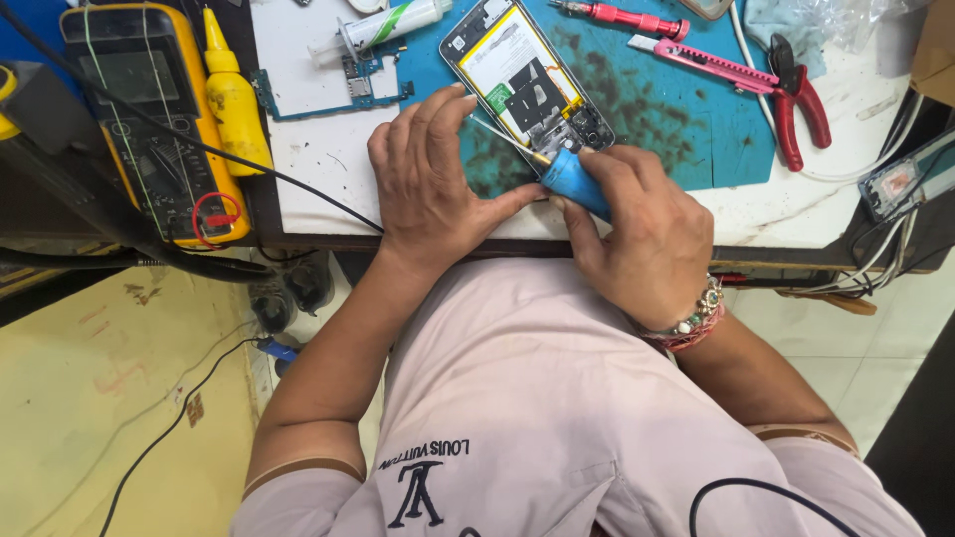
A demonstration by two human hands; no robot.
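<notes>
1. A blue-handled screwdriver (572, 179) is gripped in the right hand (642, 239); the fingers are curled tightly round the smooth blue handle, and the thin metal shaft is pointed up and to the left.
2. The left hand (428, 184) is laid flat-ish on the table edge, its fingers loosely bent and clasping nothing; the thumb is pressed against the blue handle, and the fingertips (466, 96) are rested at the lower rim of the opened phone (522, 75).
3. The screwdriver tip is placed between the two hands, just beside the phone's lower end, near its left corner.
4. The phone is laid tilted, back cover off, on a teal mat (647, 109) that is mottled with dark stains. A white and yellow rectangular label is seen on its battery, with a small green patch at the lower left and a black plate beside it.
5. A beaded bracelet (696, 320) is worn on the right wrist.
6. To the left of the mat, a teal circuit board (343, 89) and a clear syringe (383, 25) with a green stripe are laid on the white tabletop (328, 169).
7. Further left, a yellow squeeze bottle (232, 94) with a pointed nozzle is stood beside a yellow and black meter (149, 109).
8. To the right, a pink utility knife (701, 62), a pink-handled tool (622, 17) and red-handled pliers (801, 99) are laid out.
</notes>
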